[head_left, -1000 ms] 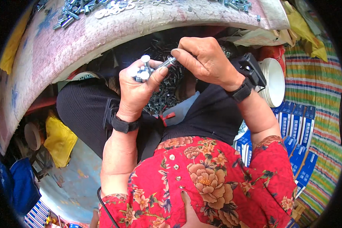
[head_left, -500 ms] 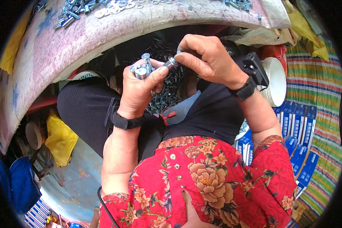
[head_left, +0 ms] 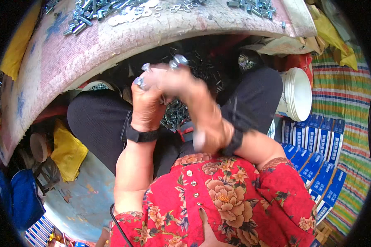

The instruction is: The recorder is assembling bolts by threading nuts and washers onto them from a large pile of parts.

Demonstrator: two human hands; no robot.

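Observation:
My left hand [head_left: 146, 108] is closed round several silvery bolts. Flat round bolt heads [head_left: 139, 81] stick out past its fingers, and one more bolt with a wide shiny end [head_left: 178, 61] shows at the far side, blurred. Across it lies my right hand [head_left: 206, 113], smeared by motion, with its fingers stretched out over the left fingers and its thumb apart, pointing back toward me. No object shows in the right hand. Below both hands, a heap of dark metal bolts [head_left: 176, 113] lies between my knees. The right hand hides much of the left fingers and thumb.
A cloth-covered table [head_left: 173, 33] curves across the far side, bearing metal sleeves [head_left: 255, 9] and flat washers [head_left: 130, 16]. White buckets [head_left: 297, 94] stand by my right knee, near blue-and-white boxes [head_left: 313, 133] on a striped mat [head_left: 342, 119]. Another container of parts [head_left: 98, 85] sits beyond my left knee.
My right hand has left its pinch on the small part at the left thumb and swung left and toward me, over the left hand. The left hand keeps its bolts.

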